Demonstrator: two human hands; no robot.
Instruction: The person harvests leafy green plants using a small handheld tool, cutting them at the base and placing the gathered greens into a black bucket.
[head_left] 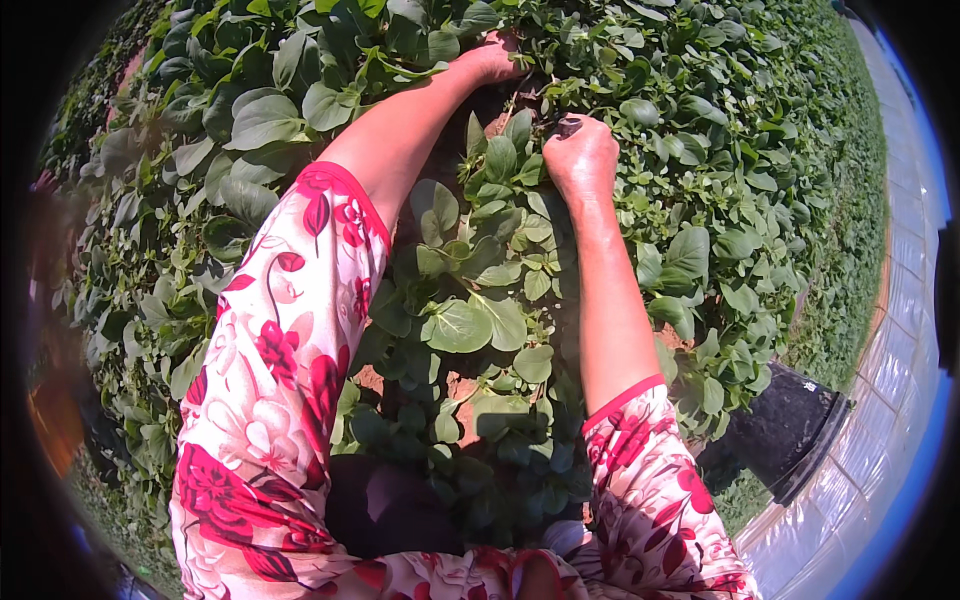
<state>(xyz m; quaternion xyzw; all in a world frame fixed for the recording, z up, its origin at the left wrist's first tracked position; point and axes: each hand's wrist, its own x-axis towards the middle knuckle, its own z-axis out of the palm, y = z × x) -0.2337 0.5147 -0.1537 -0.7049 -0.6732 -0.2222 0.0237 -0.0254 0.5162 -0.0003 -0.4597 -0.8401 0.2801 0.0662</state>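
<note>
My left hand point(497, 58) reaches far ahead into the bed, at the top of the view. Its fingers go in among the stems and leaves, so what they touch is hidden. Nearer and to the right, my right hand point(583, 158) is closed in a fist around a dark tool handle point(567, 127). The working end of that tool is lost in the shade and foliage. Between my forearms grow broad-leaved greens point(460, 325) with pale leaf ribs. Smaller-leaved plants point(630, 60) crowd around both hands.
A black plastic bucket point(785, 425) lies tilted at the lower right, beside the bed's edge. Shiny plastic sheeting point(880, 400) runs along the right side. Dense greens point(265, 120) spread to the left, and reddish soil point(463, 395) shows through gaps.
</note>
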